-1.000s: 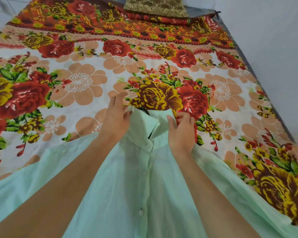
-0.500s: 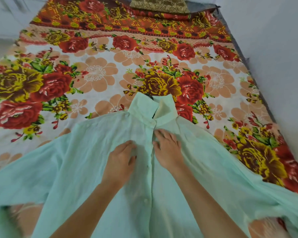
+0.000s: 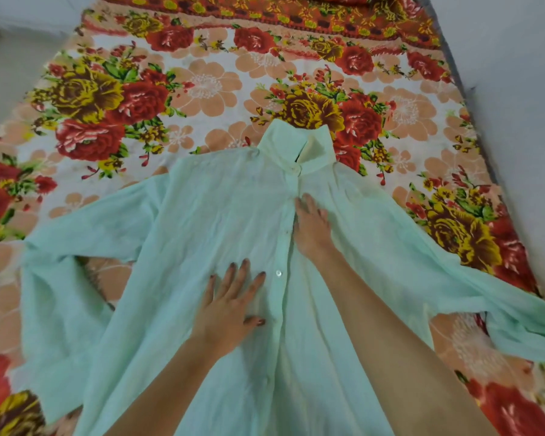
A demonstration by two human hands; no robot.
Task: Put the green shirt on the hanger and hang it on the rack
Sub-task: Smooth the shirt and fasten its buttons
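Observation:
The pale green shirt [image 3: 202, 221] lies front-up and buttoned on the bed, collar [image 3: 296, 149] pointing away from me, sleeves spread to both sides. A dark sliver shows inside the collar opening; I cannot tell if it is the hanger. My left hand [image 3: 230, 306] rests flat on the shirt's left front panel, fingers spread. My right hand [image 3: 312, 228] lies flat on the placket a little higher, just below the collar. Neither hand grips anything. No rack is in view.
The bed is covered by a floral sheet [image 3: 202, 86] in red, yellow and peach. A pale wall [image 3: 516, 73] runs along the bed's right edge. Grey floor [image 3: 19, 51] shows at the far left.
Both hands have slid from the collar down the shirt front, the left farther than the right. The view has pulled back, so both sleeves now show.

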